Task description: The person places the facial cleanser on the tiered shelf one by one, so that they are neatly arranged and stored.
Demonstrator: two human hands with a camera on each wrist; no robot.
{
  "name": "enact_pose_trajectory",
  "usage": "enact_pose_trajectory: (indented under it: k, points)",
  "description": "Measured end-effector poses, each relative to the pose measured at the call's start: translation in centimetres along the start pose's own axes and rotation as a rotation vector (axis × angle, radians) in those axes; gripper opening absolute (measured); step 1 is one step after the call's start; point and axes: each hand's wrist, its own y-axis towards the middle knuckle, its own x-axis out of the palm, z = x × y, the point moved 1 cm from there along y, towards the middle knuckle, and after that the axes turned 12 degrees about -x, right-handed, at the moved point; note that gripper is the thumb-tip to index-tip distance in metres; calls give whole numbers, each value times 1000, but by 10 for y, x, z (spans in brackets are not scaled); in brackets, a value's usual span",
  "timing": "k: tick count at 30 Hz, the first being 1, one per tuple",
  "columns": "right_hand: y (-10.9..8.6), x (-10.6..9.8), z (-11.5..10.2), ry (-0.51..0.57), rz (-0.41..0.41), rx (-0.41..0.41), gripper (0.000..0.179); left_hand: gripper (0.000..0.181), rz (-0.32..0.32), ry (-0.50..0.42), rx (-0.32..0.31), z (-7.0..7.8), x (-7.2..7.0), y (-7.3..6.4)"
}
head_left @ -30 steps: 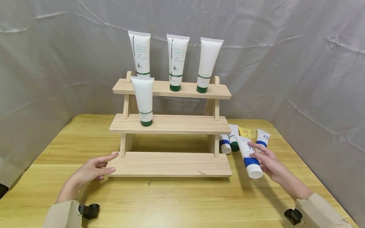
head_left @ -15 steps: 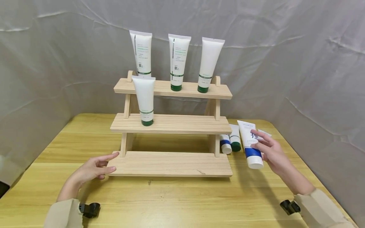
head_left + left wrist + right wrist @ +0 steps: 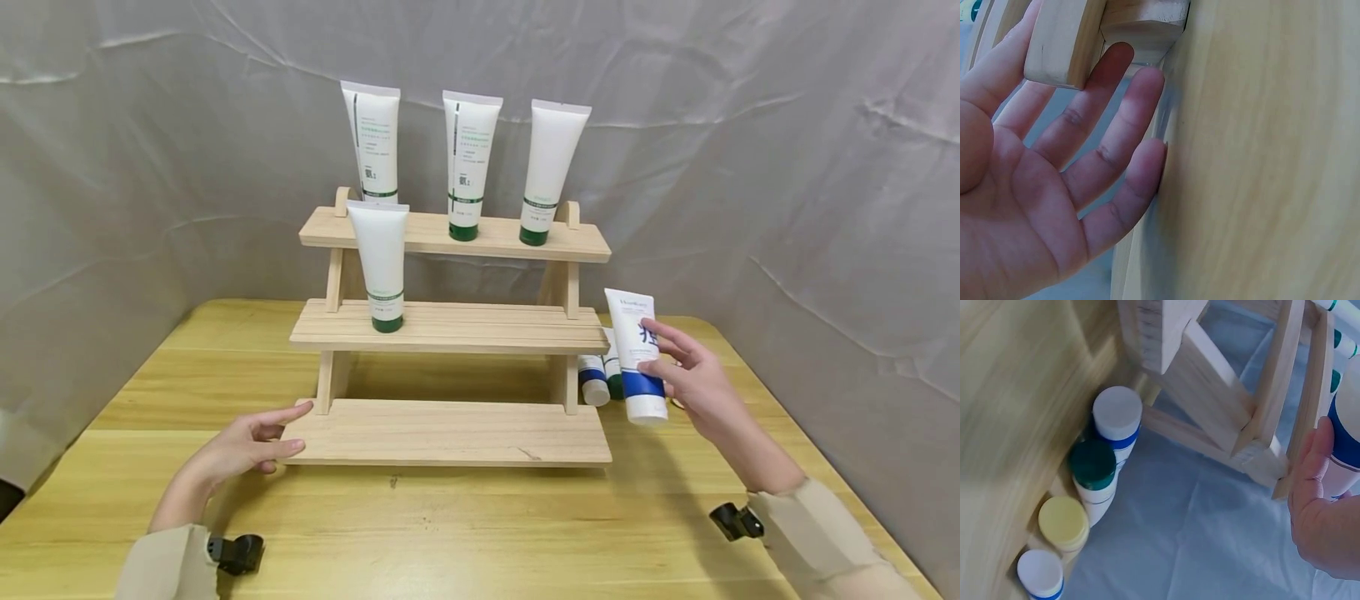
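Our right hand is holding a white plastic squeeze tube, blue-banded and white-capped, at its nine o'clock; the long axis is pointing just short of twelve, cap towards six. A three-tier pale wooden stand is standing farther out at nine o'clock. The right hand's fingers are half-bending, pinching the tube's side above the table. Our left hand, much farther from the tube, is touching the stand's eight o'clock corner, fingers loosely spread. White-, green- and yellow-capped tubes are lying beside the stand's three o'clock end; four green-banded white tubes are standing on its upper tiers.
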Motion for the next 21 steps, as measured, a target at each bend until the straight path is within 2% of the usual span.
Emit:
enact_pose_trajectory:
  k: [6, 21]
  points:
    - [6, 11, -6, -13, 2, -16, 60, 64, 7, -1, -12, 0, -1, 0]
    - [21, 37, -22, -2, 0, -60, 58, 64, -4, -9, 5, 0, 0, -2]
